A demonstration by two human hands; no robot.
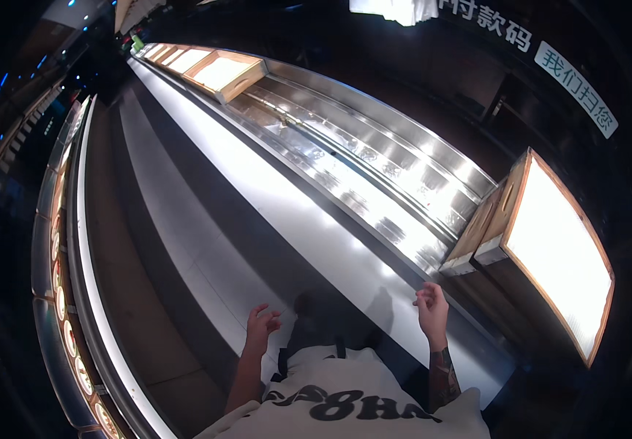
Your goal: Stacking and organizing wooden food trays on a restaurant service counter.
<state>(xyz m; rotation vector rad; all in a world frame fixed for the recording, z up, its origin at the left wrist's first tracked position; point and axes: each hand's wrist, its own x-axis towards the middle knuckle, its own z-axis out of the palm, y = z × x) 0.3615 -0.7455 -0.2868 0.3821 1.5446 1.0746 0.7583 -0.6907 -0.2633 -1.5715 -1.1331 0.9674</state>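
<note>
My left hand (263, 322) hangs in the air at the lower middle, its fingers apart and slightly curled, with nothing in it. My right hand (432, 308) is raised near the edge of the metal counter, fingers loosely bent and holding nothing that I can see. Beyond it lies a long stainless steel trough (371, 186) with shiny ridges and rails. A wooden box with a brightly lit white panel (560, 252) stands tilted to the right of my right hand. At the trough's far end sit several wooden-framed lit boxes (223, 71).
A long white-and-grey surface (294, 219) runs diagonally below the trough. Along the left stretches a counter with a bright white edge strip (88, 263) and panels showing food pictures (70, 337). A lit sign bearing writing (576, 82) is at the upper right.
</note>
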